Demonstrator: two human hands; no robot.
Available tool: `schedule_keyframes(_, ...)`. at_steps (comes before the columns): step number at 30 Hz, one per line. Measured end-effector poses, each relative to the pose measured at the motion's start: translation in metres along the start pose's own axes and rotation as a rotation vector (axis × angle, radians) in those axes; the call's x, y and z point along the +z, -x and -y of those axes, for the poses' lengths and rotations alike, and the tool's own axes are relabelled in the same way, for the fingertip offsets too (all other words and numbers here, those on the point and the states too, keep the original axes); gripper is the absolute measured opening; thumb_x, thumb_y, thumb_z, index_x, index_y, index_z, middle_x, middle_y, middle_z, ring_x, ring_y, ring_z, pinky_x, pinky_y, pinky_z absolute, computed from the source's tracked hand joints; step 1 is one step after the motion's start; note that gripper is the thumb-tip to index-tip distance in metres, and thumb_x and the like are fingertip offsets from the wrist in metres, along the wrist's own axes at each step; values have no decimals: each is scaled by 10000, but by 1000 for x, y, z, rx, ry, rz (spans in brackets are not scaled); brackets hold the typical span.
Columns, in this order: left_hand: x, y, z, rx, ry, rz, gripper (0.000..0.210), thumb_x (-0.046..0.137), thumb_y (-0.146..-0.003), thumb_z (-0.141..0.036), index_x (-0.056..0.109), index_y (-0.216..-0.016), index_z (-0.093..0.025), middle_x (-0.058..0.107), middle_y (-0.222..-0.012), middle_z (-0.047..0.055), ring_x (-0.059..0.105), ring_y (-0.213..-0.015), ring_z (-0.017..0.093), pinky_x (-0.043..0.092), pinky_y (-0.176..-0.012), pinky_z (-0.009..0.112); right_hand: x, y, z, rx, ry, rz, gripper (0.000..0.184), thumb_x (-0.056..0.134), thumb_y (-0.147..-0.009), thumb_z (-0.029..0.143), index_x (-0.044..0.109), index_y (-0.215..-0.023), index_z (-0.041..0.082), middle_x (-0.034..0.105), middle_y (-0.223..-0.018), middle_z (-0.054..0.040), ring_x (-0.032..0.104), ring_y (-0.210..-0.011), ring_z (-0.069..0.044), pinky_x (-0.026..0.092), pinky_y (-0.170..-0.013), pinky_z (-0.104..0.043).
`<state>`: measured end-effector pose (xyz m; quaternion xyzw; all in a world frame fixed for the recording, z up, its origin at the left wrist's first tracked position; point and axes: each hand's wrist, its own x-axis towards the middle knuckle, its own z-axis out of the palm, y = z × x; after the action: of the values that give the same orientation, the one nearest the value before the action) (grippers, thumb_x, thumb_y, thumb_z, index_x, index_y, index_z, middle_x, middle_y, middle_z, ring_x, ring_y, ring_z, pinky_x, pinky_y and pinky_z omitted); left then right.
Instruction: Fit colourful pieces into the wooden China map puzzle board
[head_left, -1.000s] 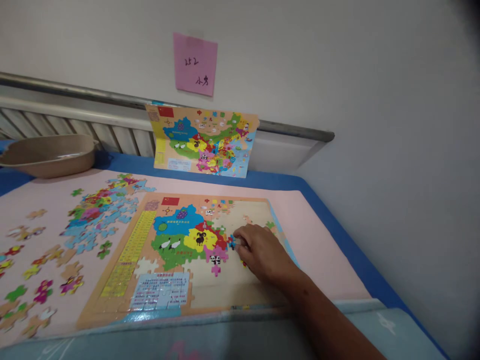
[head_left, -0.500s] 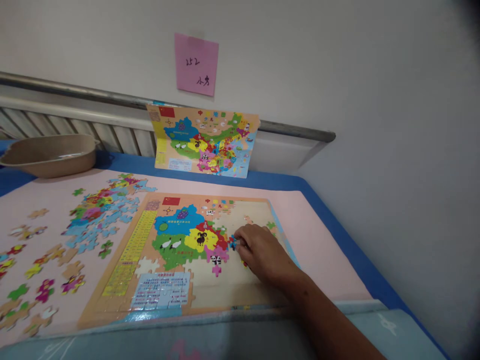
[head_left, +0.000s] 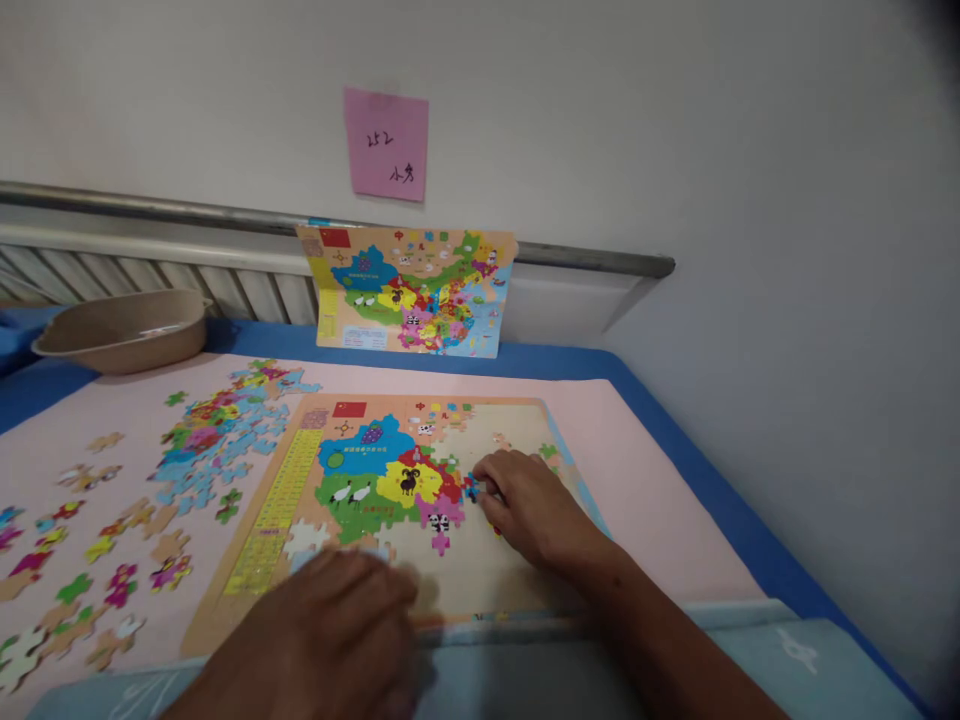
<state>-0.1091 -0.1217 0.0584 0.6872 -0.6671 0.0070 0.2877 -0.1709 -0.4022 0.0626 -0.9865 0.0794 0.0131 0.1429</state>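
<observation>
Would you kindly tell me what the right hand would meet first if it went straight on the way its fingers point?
The right hand would probably meet the small blue puzzle piece first, though whether they already touch is unclear.

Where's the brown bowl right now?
In the head view, the brown bowl is at the far left, on the blue surface below the metal rail, just beyond the loose puzzle pieces.
</observation>
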Motion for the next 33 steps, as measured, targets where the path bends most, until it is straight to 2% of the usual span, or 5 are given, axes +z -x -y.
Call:
schedule_keyframes(3, -6, -38, 17, -110, -145, 109, 198, 525, -991, -239, 704, -1075, -233, 720, -1319, 38, 613, -1206, 298, 461, -1055, 518, 1, 0, -1, -16, -6, -7, 128, 633, -897, 53, 635, -890, 181, 641, -892, -15, 516, -830, -183, 268, -737, -300)
schedule_keyframes(6, -1, -67, 26, -105, -183, 186, 184, 558, -996, -270, 694, -1096, -197, 698, -1360, 59, 577, -1284, 321, 419, -1085, 547, 3, 1, -3, -17, -15, -17, 112, 661, -902, 72, 642, -909, 182, 648, -900, -11, 520, -829, -181, 289, -755, -299)
schedule_keyframes(10, 6, -85, 33, -95, -183, 288, 212, 545, -1020, -281, 698, -1138, -192, 693, -1359, 56, 565, -1321, 322, 388, -1105, 560, 3, 1, -4, -26, -18, -15, 104, 663, -917, 78, 661, -935, 180, 660, -936, -20, 537, -864, -185, 310, -784, -300)
schedule_keyframes(17, 11, -93, 42, -103, -187, 370, 184, 531, -1024, -281, 696, -1052, -205, 720, -1263, 44, 593, -1244, 302, 370, -1051, 551, 5, 1, -6, -19, -18, -35, 92, 678, -930, 99, 692, -967, 182, 680, -975, -34, 553, -875, -189, 320, -790, -300)
schedule_keyframes(33, 21, -84, 48, -84, -192, 269, 125, 598, -984, -290, 695, -984, -211, 724, -1281, 10, 592, -1224, 271, 332, -1051, 519, 5, -1, -7, -38, 41, 5, 99, 663, -984, 108, 653, -922, 185, 694, -987, -42, 594, -948, -210, 309, -843, -331)
